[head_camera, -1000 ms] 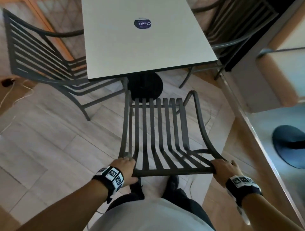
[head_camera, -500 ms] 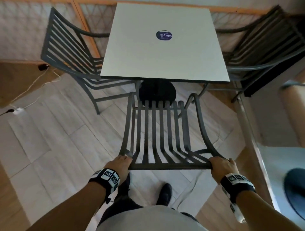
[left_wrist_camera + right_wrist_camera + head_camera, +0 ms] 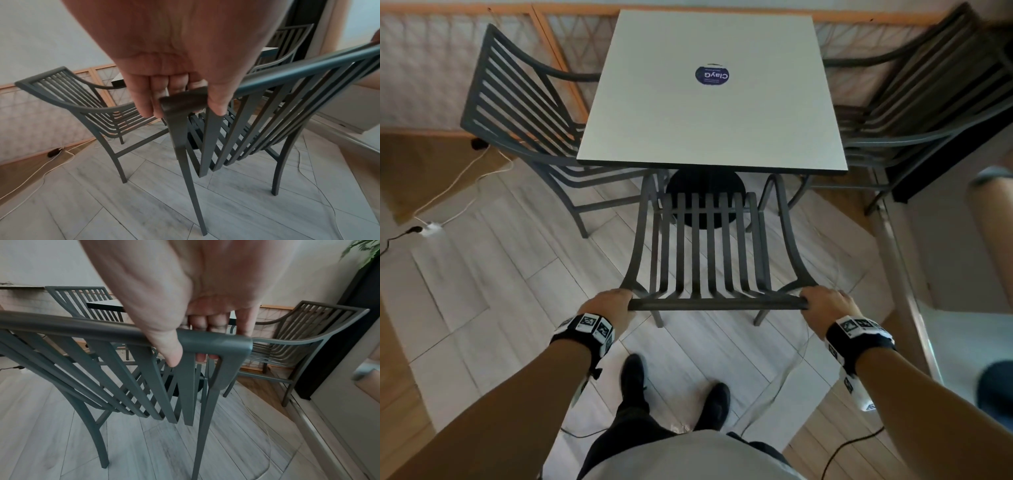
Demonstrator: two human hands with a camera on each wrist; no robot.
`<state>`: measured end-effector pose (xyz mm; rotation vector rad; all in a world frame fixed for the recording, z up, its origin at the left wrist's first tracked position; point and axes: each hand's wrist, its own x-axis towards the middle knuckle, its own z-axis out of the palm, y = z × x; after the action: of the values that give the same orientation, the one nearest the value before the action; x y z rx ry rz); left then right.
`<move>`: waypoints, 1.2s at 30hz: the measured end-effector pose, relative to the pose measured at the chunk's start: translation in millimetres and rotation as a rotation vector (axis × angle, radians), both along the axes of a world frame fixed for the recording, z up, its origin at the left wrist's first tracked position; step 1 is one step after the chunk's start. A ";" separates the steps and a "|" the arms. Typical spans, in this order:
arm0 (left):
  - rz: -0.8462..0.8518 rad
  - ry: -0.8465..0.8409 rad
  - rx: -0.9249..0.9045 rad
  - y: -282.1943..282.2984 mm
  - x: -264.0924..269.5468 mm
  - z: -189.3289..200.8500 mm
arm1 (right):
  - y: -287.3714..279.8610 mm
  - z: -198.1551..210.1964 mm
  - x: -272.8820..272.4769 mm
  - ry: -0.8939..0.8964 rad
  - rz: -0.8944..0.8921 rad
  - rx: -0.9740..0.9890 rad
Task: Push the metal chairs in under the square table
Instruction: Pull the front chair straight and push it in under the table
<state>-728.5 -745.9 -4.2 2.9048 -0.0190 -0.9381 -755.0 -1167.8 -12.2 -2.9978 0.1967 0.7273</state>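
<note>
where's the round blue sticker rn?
Head view: the round blue sticker lies on the square white table, near its centre toward the far edge, between the two grey metal side chairs.

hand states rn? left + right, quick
Left hand: closed, gripping the left end of the chair top rail.
Right hand: closed, gripping the right end of the same rail.

bare forearms, black wristbands (image 3: 585, 330) (white square-coded tags), grey top, dark trousers, black shoes (image 3: 632, 373).
</note>
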 end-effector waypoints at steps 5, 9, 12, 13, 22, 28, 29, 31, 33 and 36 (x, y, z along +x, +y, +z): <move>-0.021 -0.017 -0.058 -6.0 -7.6 11.7 | 6.8 17.1 -5.3 -0.021 -0.022 0.153; 0.018 -0.062 -0.192 -13.3 -18.3 23.6 | 14.7 27.9 -31.6 -0.101 0.037 0.280; 0.032 -0.058 -0.239 -15.1 -19.9 28.9 | 22.6 27.7 -57.8 -0.097 0.036 0.368; 0.033 -0.061 -0.263 -14.7 -18.3 29.0 | 24.7 25.2 -66.3 -0.070 0.033 0.382; -0.109 0.096 -0.292 -36.3 36.3 15.7 | 2.6 -38.2 -143.0 0.345 -0.271 0.242; -0.346 0.161 -0.231 -103.2 74.6 1.8 | -27.6 -63.5 -196.5 0.509 -0.569 0.209; -0.390 0.176 -0.222 -116.1 78.3 0.7 | -31.9 -63.4 -204.9 0.501 -0.627 0.227; -0.451 0.205 -0.222 -143.7 84.5 0.4 | -40.0 -57.3 -214.6 0.469 -0.754 0.229; -0.496 0.218 -0.224 -170.8 88.1 -1.4 | -52.4 -54.2 -226.1 0.435 -0.844 0.238; -0.567 0.223 -0.222 -213.8 89.3 -1.8 | -77.9 -58.6 -245.0 0.405 -0.913 0.257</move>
<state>-639.2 -959.8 -6.0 2.6047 -0.9057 -1.2305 -1000.0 -1245.8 -70.9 -2.1086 1.2498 1.0694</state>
